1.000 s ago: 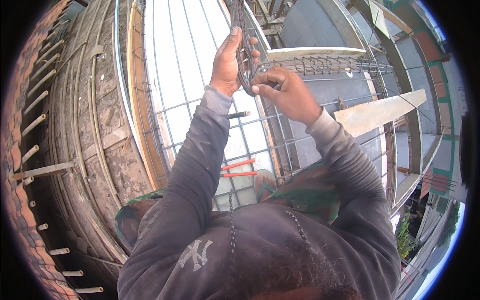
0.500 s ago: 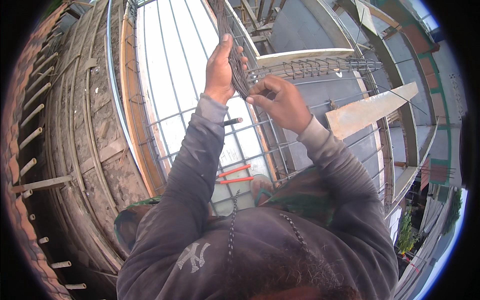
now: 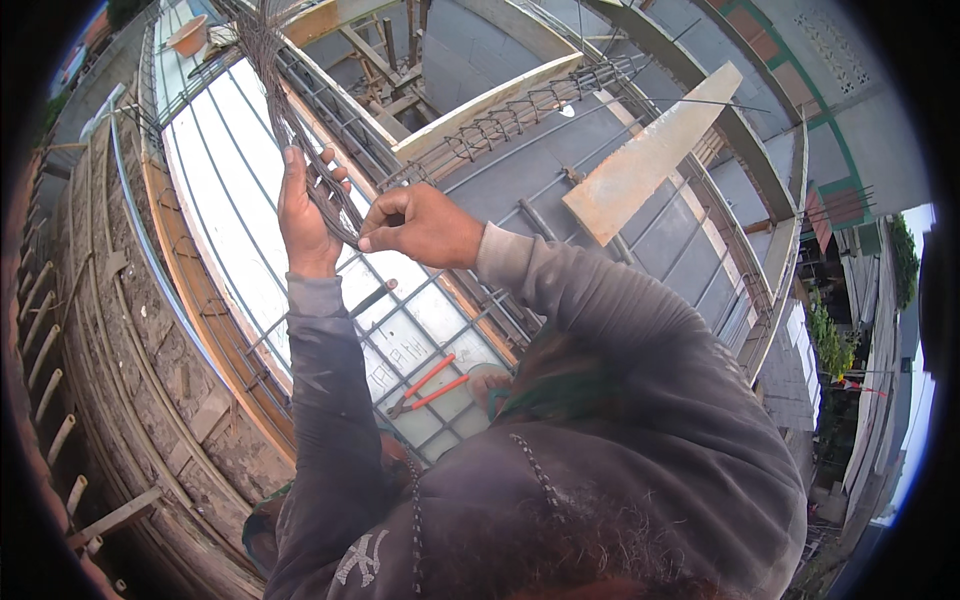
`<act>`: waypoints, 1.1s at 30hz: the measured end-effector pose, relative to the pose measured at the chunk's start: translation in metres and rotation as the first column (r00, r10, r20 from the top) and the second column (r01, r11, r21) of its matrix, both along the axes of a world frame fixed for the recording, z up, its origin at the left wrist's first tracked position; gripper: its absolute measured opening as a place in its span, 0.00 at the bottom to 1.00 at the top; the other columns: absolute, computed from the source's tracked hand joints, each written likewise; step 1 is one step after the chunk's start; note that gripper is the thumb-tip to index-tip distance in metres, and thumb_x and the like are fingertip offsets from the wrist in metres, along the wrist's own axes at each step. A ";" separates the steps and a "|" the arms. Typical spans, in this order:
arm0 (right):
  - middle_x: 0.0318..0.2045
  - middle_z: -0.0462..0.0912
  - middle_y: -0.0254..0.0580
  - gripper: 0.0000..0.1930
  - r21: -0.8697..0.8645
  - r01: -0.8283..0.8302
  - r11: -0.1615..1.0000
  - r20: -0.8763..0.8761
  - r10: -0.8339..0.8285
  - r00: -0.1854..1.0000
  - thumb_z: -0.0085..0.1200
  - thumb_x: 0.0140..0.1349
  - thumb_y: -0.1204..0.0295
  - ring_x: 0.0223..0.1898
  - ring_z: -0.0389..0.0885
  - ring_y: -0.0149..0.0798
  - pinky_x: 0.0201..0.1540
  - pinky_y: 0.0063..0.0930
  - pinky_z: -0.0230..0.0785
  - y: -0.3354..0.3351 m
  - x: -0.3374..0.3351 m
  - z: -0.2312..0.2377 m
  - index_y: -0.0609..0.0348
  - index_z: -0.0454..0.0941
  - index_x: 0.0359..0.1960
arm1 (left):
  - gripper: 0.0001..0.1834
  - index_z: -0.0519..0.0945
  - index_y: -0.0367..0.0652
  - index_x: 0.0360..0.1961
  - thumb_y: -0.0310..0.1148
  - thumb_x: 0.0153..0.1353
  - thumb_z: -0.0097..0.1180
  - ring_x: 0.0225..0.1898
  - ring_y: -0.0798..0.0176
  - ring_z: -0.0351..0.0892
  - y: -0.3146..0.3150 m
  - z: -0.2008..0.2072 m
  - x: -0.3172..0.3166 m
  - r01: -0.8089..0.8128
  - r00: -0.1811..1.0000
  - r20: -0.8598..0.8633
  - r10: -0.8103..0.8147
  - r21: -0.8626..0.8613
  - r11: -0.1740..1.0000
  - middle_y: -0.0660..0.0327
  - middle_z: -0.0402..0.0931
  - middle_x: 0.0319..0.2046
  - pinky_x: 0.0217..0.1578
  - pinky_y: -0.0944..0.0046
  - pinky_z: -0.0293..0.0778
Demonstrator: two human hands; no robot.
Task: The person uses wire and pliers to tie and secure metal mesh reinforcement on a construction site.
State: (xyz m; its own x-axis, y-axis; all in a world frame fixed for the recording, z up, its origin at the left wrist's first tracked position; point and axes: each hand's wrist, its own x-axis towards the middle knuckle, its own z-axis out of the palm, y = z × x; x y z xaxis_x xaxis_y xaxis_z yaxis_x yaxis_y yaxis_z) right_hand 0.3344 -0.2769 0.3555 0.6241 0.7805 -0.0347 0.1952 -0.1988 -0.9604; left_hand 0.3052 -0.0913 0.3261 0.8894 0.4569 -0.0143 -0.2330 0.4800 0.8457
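My left hand (image 3: 303, 212) is raised and closed around a bundle of thin dark tie wires (image 3: 283, 110) that runs up and away toward the top of the view. My right hand (image 3: 422, 224) sits just to the right of it, thumb and fingers pinching the lower end of the same bundle. Both grey sleeves come up from the bottom. Below the hands lies a rebar grid (image 3: 420, 330) over white formwork panels.
Red-handled pliers (image 3: 428, 385) lie on the grid near my body. A long wooden plank (image 3: 650, 155) rests on grey formwork to the right. A rebar beam cage (image 3: 520, 110) crosses behind the hands. A rough wall with protruding bars (image 3: 60, 400) curves along the left.
The view has tilted and both hands sit lower in it. My left hand stays closed on the wire bundle; my right hand has shifted to pinch its lower end.
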 end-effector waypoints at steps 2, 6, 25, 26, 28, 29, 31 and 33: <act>0.31 0.86 0.40 0.08 0.034 0.041 0.999 0.005 -0.042 0.999 0.68 0.64 0.70 0.35 0.82 0.31 0.42 0.30 0.74 -0.002 -0.003 -0.001 0.64 0.88 0.37 | 0.31 0.70 0.39 0.65 0.55 0.77 0.51 0.40 0.67 0.82 -0.001 0.001 0.000 -0.047 0.998 0.034 0.048 -0.031 0.998 0.56 0.78 0.46 0.38 0.68 0.83; 0.30 0.86 0.40 0.08 0.073 0.085 0.994 0.055 -0.089 0.994 0.67 0.62 0.71 0.34 0.81 0.30 0.41 0.28 0.73 -0.003 -0.001 0.006 0.65 0.88 0.36 | 0.36 0.66 0.40 0.69 0.60 0.76 0.49 0.45 0.64 0.78 0.001 -0.001 0.000 -0.081 0.997 -0.015 0.080 -0.055 0.995 0.57 0.75 0.50 0.43 0.63 0.80; 0.32 0.76 0.46 0.04 0.219 0.012 0.976 0.539 -0.131 0.832 0.57 0.62 0.75 0.35 0.76 0.44 0.39 0.39 0.69 -0.010 -0.005 -0.012 0.63 0.77 0.35 | 0.20 0.71 0.46 0.45 0.52 0.79 0.41 0.28 0.61 0.78 0.000 -0.044 0.024 -0.072 0.993 -0.111 0.033 -0.373 0.925 0.60 0.76 0.30 0.30 0.57 0.78; 0.32 0.75 0.46 0.04 0.254 0.033 0.967 0.486 -0.157 0.860 0.57 0.62 0.75 0.35 0.76 0.42 0.40 0.38 0.69 -0.010 -0.009 -0.006 0.63 0.77 0.35 | 0.20 0.71 0.46 0.45 0.52 0.79 0.41 0.29 0.61 0.77 0.003 -0.045 0.022 -0.128 0.985 -0.163 0.065 -0.419 0.899 0.60 0.76 0.30 0.31 0.57 0.78; 0.33 0.72 0.44 0.05 0.265 0.035 0.964 0.422 -0.149 0.894 0.56 0.64 0.74 0.36 0.73 0.39 0.42 0.34 0.68 -0.013 -0.020 0.019 0.64 0.76 0.35 | 0.20 0.70 0.48 0.46 0.54 0.79 0.41 0.30 0.61 0.77 0.030 -0.060 0.014 -0.161 0.982 -0.174 0.077 -0.539 0.827 0.61 0.75 0.31 0.31 0.56 0.78; 0.33 0.72 0.44 0.05 0.266 0.021 0.964 0.415 -0.135 0.900 0.56 0.64 0.74 0.36 0.73 0.39 0.42 0.34 0.68 -0.015 -0.022 0.018 0.64 0.76 0.35 | 0.20 0.70 0.48 0.46 0.54 0.79 0.41 0.30 0.61 0.77 0.043 -0.069 0.013 -0.178 0.979 -0.180 0.094 -0.537 0.824 0.61 0.75 0.31 0.31 0.56 0.78; 0.33 0.71 0.43 0.05 0.229 0.015 0.973 0.372 -0.102 0.922 0.55 0.64 0.74 0.36 0.72 0.39 0.42 0.35 0.67 -0.019 -0.023 0.011 0.63 0.75 0.36 | 0.18 0.69 0.51 0.48 0.54 0.79 0.42 0.31 0.61 0.77 0.063 -0.083 0.015 -0.243 0.964 -0.224 0.145 -0.508 0.827 0.61 0.74 0.32 0.31 0.56 0.77; 0.33 0.70 0.43 0.06 0.183 -0.002 0.983 0.390 -0.071 0.918 0.54 0.65 0.72 0.35 0.71 0.39 0.41 0.34 0.66 -0.027 -0.031 0.024 0.62 0.74 0.36 | 0.17 0.67 0.52 0.48 0.54 0.79 0.41 0.31 0.61 0.76 0.066 -0.080 0.017 -0.303 0.943 -0.272 0.192 -0.461 0.834 0.58 0.73 0.33 0.31 0.54 0.77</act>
